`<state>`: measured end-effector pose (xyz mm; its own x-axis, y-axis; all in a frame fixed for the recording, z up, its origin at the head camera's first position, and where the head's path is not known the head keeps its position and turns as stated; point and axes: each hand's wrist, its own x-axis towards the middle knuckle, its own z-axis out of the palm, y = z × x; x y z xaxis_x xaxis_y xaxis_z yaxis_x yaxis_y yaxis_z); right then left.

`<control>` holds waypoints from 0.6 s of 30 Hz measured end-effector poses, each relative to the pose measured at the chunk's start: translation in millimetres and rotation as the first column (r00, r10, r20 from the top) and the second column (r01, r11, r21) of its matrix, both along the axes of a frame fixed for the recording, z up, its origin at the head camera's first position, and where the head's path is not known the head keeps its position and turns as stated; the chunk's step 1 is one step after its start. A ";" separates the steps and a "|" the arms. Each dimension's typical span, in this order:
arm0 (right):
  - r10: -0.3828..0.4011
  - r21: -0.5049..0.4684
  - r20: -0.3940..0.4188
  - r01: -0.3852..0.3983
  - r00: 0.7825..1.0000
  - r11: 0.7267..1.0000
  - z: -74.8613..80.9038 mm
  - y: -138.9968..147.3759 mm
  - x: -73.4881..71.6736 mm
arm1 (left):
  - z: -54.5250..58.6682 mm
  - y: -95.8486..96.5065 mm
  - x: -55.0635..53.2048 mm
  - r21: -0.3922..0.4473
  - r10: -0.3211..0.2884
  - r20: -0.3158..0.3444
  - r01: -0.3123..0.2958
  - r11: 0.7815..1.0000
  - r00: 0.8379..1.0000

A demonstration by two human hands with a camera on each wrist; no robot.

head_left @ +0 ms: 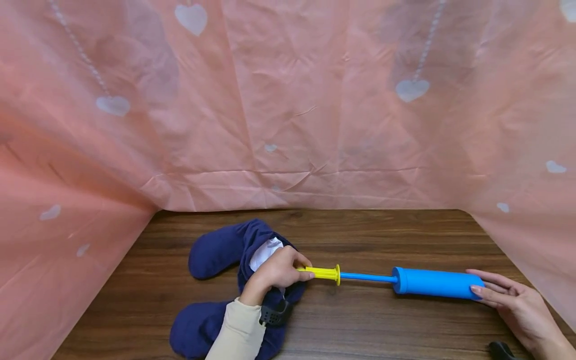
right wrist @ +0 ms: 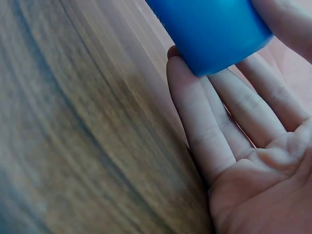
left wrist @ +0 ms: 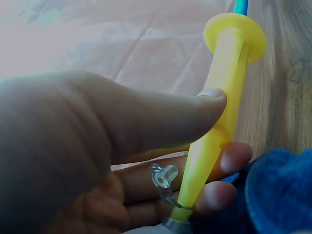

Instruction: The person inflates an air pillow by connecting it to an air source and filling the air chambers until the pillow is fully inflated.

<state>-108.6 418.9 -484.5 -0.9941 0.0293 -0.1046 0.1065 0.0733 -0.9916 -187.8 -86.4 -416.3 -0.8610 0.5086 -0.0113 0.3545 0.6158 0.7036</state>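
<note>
A hand air pump has a blue barrel [head_left: 438, 283], a thin blue rod [head_left: 366, 277] drawn out, and a yellow nozzle end [head_left: 324, 273]. My left hand [head_left: 280, 270] holds the yellow part between thumb and fingers. In the left wrist view, its tapered tip sits in a clear valve [left wrist: 176, 225] with a clear plug [left wrist: 165, 178] hanging beside it. That valve belongs to a white inner piece [head_left: 265, 254] inside a navy U-shaped fabric pillow [head_left: 216, 252]. My right hand [head_left: 517, 306] grips the barrel's far end, thumb on one side and fingers on the other.
A brown wood-grain table [head_left: 360, 325] lies under everything. Pink cloth [head_left: 288, 100] with pale hearts hangs at the back and both sides. Part of a black object [head_left: 500, 351] shows at the bottom right, below the right hand.
</note>
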 end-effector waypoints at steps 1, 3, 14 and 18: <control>-0.001 0.016 0.007 0.001 1.000 1.000 -0.3 1.4 0.4 | 0.1 -0.1 0.3 0.002 0.001 0.000 -0.001 1.000 1.000; 0.002 0.049 0.018 -0.003 1.000 0.999 0.2 1.2 -0.1 | 0.4 -0.1 1.0 0.007 0.005 0.004 -0.005 1.000 1.000; 0.112 0.091 0.045 -0.116 0.993 0.989 10.1 -36.3 -6.6 | 4.3 -1.6 1.9 0.057 0.017 0.044 -0.019 0.998 0.999; 0.121 0.101 0.067 -0.127 0.990 0.987 11.5 -51.9 -7.2 | 3.2 1.7 0.9 0.053 0.010 0.033 -0.012 0.999 0.999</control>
<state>-115.8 367.0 -473.0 -0.9826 -0.0798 -0.1676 0.1497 0.1927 -0.9698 -186.8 -84.7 -413.1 -0.8661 0.4996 -0.0128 0.3240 0.5808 0.7468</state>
